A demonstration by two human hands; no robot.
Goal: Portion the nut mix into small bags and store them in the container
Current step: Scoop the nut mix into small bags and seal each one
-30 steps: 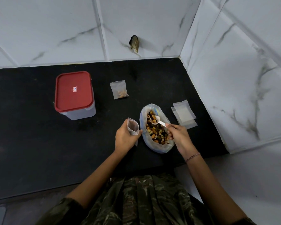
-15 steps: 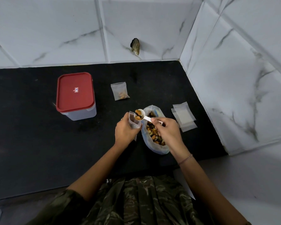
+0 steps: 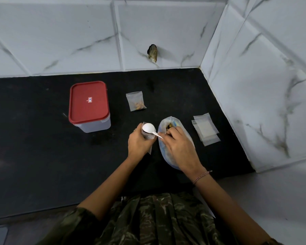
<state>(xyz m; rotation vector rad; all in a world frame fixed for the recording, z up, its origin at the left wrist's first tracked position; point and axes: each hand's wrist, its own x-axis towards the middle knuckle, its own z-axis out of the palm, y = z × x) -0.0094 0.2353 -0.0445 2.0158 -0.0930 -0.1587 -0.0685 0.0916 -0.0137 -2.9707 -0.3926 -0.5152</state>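
Right, mid-fill on a portion: left hand [image 3: 140, 143] is curled around a small bag [image 3: 147, 136], holding it upright, mouth up, just left of the nut mix bag [image 3: 161, 127]. Right hand [image 3: 177, 147] pinches the handle of a white spoon [image 3: 148, 129], bowl turned back-side-up right over the small bag's mouth, so I read this as the dump stroke (can't see how much is inside, hand and spoon cover it). Nuts show at the far end of the open nut mix bag. One portioned bag [image 3: 136, 102] with a few nuts lies flat on the black counter [image 3: 34, 138], further back, between the nut mix bag and the container [image 3: 89, 105], which stands well left with its red lid on. Empty bags [image 3: 206, 129] are stacked to the right near the wall. Next move: spoon into the mix for another scoop, or seal if the portion is enough; keep the small bag's mouth open and level so nothing spills, and the lid has to come off before anything gets stored
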